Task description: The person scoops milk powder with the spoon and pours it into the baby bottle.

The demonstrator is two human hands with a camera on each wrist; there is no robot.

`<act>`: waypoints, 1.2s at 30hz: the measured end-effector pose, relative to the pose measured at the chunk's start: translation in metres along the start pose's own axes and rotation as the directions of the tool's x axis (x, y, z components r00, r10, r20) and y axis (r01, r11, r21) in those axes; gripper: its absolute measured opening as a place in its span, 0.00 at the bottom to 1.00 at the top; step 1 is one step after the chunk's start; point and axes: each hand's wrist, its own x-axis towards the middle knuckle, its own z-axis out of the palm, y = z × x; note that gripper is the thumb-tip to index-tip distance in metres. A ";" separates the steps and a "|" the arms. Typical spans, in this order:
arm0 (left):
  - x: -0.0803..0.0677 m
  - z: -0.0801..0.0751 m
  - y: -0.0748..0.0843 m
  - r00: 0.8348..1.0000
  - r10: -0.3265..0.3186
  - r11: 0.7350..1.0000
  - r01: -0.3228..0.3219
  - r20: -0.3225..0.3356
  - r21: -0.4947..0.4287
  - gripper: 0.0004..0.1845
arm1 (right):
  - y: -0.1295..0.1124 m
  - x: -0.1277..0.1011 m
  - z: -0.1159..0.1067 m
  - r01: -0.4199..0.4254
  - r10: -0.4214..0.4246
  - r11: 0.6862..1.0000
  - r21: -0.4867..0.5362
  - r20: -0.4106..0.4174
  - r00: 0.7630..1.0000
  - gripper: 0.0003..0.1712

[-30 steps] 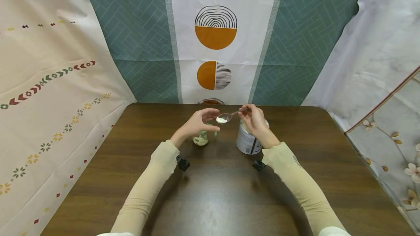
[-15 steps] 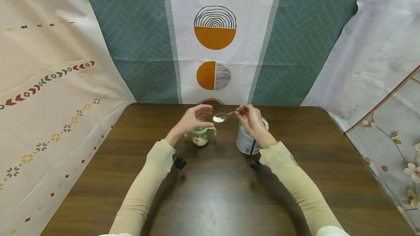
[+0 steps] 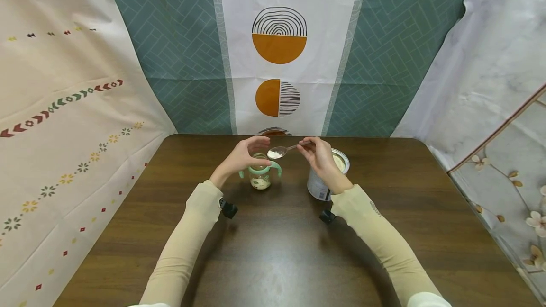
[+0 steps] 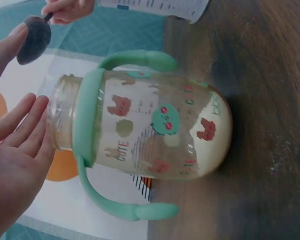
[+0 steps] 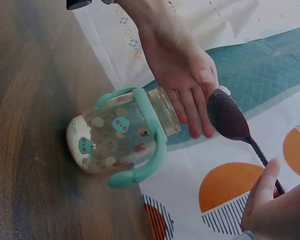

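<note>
A clear baby bottle (image 3: 260, 182) with two mint-green handles stands uncapped on the table, whitish powder at its bottom. Cartoon prints cover its side in the left wrist view. My right hand (image 3: 321, 158) pinches the handle of a spoon (image 3: 279, 151), whose bowl carries white powder (image 3: 274, 154) up above and beside the bottle's mouth. Around that mouth, my left hand (image 3: 240, 158) is spread with fingers and thumb apart, holding nothing. Its thumb tip is right at the spoon's bowl in the left wrist view (image 4: 35, 40).
A tall powder can (image 3: 316, 186), lidless with pale powder inside, stands right of the bottle, partly behind my right hand. The dark wooden table (image 3: 277, 250) ends at a patterned cloth backdrop (image 3: 281, 49). Faint powder specks (image 4: 280, 155) lie on the wood near the bottle.
The spoon and my right hand have moved left, toward the bottle's mouth. My left hand has also shifted left, uncovering the bottle, and more of the can's opening shows.
</note>
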 end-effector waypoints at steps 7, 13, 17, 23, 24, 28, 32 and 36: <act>-0.001 -0.003 -0.013 1.000 0.006 1.000 -0.005 -0.021 0.021 0.35 | 0.008 0.000 0.006 0.069 -0.070 0.997 -0.034 -0.025 0.997 0.13; -0.001 -0.005 -0.025 0.999 -0.023 0.999 0.024 -0.035 0.039 0.35 | 0.020 0.003 0.013 0.168 -0.173 0.980 -0.107 -0.040 0.984 0.12; -0.001 -0.005 -0.029 0.999 -0.044 0.997 0.045 -0.031 0.063 0.37 | 0.026 0.003 0.018 0.247 -0.256 0.947 -0.204 -0.017 0.967 0.14; -0.002 -0.002 -0.022 0.999 -0.051 0.990 0.051 -0.005 0.131 0.39 | 0.033 0.001 0.023 0.351 -0.349 0.874 -0.337 0.068 0.935 0.15; -0.002 -0.002 -0.022 0.999 -0.048 0.988 0.048 -0.003 0.149 0.39 | 0.033 0.001 0.024 0.372 -0.365 0.856 -0.360 0.090 0.927 0.15; -0.001 0.001 -0.027 0.999 -0.032 0.984 0.032 -0.004 0.178 0.38 | 0.037 -0.003 0.025 0.475 -0.438 0.748 -0.463 0.193 0.878 0.17; 0.000 0.003 -0.028 1.000 -0.030 0.983 0.031 -0.007 0.183 0.38 | 0.041 -0.008 0.026 0.573 -0.502 0.602 -0.556 0.294 0.813 0.18; 0.000 0.003 -0.028 0.999 -0.046 0.983 0.048 -0.015 0.175 0.38 | 0.044 -0.011 0.027 0.662 -0.539 0.431 -0.613 0.414 0.734 0.17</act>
